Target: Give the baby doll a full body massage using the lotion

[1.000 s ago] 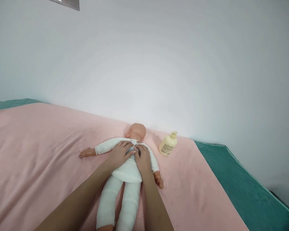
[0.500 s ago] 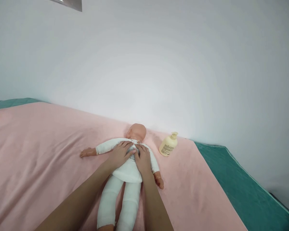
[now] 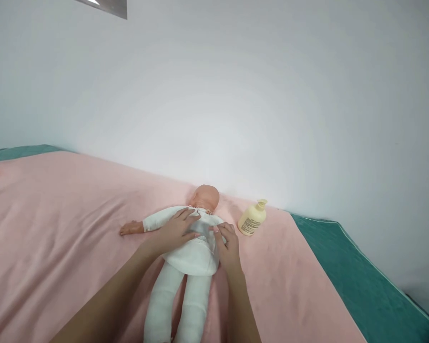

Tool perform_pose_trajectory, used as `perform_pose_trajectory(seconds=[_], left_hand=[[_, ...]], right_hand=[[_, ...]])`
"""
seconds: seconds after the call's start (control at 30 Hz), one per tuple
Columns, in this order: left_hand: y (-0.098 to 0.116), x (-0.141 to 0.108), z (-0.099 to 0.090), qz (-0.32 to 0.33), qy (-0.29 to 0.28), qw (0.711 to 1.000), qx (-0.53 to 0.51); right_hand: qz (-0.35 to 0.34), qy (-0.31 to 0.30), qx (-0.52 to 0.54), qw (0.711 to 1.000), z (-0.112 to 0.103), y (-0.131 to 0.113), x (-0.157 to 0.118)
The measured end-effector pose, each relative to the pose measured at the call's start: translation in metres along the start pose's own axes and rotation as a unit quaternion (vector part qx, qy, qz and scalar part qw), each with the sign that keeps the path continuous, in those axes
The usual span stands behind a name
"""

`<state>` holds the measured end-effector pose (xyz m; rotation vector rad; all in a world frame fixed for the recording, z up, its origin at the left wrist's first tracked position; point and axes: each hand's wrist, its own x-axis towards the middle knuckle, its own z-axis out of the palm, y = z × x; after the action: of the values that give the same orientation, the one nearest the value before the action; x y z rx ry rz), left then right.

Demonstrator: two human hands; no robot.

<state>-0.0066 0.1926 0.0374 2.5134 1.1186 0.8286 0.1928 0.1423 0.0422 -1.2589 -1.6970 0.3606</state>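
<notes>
A doll (image 3: 191, 259) with a white cloth body lies on a pink sheet, its bald head toward the wall and its legs toward me. My left hand (image 3: 177, 231) rests on the left side of its upper torso, fingers spread. Over the right side of the torso, my right hand (image 3: 228, 240) has its fingers bent, the thumb and fingertips near the doll's side; whether they pinch the cloth is hard to tell. The doll's right-side arm is hidden behind my right hand and forearm. A pale yellow pump bottle (image 3: 252, 219) stands just right of that hand.
The pink sheet (image 3: 75, 205) covers most of the surface. Green cloth (image 3: 368, 281) shows along the right side and at the far left. A plain pale wall (image 3: 214, 95) rises behind the doll. A grey object with a bright patch (image 3: 110, 5) shows at the top left.
My right hand has moved right, from the middle of the doll's chest to its side, and its fingers have bent. My left hand has shifted slightly left. More of the chest shows between them.
</notes>
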Motion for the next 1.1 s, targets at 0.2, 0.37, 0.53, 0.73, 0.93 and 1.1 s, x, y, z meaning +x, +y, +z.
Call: perform_pose_trajectory(seconds=[0.2, 0.37, 0.53, 0.73, 0.93, 1.1], left_hand=[[0.026, -0.021, -0.057, -0.009, -0.167, 0.983, -0.078], [0.032, -0.026, -0.060, 0.000, -0.270, 0.959, -0.091], [0.025, -0.023, -0.047, -0.018, -0.283, 0.954, -0.100], [0.016, -0.022, -0.036, -0.027, -0.283, 0.949, -0.134], [0.020, -0.021, -0.042, 0.002, -0.233, 0.963, -0.135], [0.023, -0.019, -0.042, 0.001, -0.199, 0.975, -0.102]], right_hand=[[-0.004, -0.276, 0.080, 0.958, -0.021, -0.019, -0.007], [-0.014, -0.319, 0.040, 0.947, -0.012, -0.023, -0.013], [-0.017, -0.298, 0.014, 0.954, -0.005, -0.016, -0.015], [0.008, -0.310, -0.007, 0.951, 0.003, -0.014, -0.016], [0.002, -0.273, 0.014, 0.962, -0.001, -0.009, -0.012], [0.016, -0.219, 0.003, 0.975, 0.001, -0.006, -0.011]])
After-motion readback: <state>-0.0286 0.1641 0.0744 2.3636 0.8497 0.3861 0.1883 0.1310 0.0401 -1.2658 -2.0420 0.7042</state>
